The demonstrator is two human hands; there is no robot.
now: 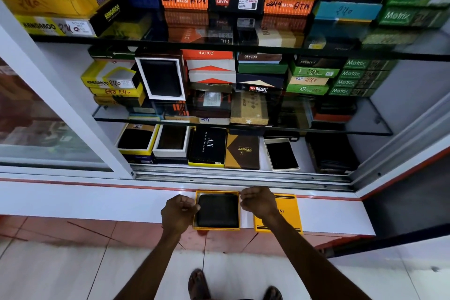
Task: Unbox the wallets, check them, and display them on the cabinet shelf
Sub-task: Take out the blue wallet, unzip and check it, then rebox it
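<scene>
An open yellow box (195, 217) lies on the white ledge in front of the cabinet, with a black wallet (217, 210) inside it. My left hand (179, 213) grips the box's left wall with curled fingers. My right hand (258, 201) pinches the box's right upper edge. The box's yellow lid (289, 217) lies flat on the ledge just to the right, partly under my right wrist.
The cabinet's bottom shelf (304, 153) holds several open and closed wallet boxes, with a black stack at the right. Two glass shelves (365, 114) above are packed with stacked boxes. The sliding door frame (73, 109) stands at the left. My feet are on the tiled floor below.
</scene>
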